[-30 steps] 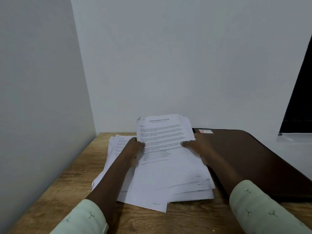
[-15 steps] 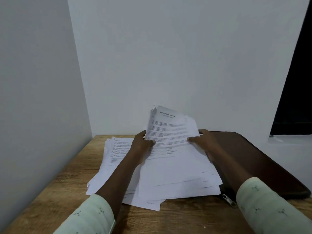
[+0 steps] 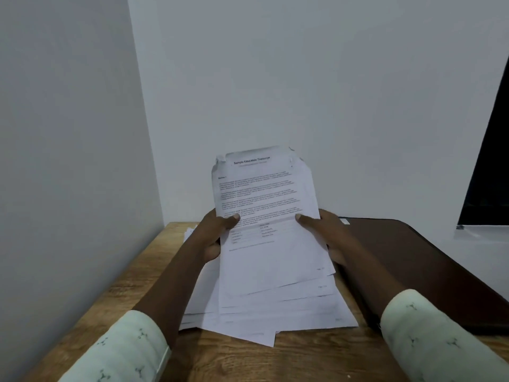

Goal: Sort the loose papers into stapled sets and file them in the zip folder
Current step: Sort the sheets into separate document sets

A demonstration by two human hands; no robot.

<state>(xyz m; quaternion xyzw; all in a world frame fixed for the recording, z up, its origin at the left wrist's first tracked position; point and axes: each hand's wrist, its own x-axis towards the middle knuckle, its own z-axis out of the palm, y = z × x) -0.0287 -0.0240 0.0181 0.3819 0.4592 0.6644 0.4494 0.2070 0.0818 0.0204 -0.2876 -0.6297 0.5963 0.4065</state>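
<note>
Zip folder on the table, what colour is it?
Dark brown. The head view shows the zip folder best.

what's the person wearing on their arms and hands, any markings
The pale green fabric left sleeve and the matching right sleeve are long, dotted with small dark sprig-like motifs, and end in plain cuffs short of the wrists. The left hand and right hand are bare: no gloves, and no watch or bracelet shows.
</note>
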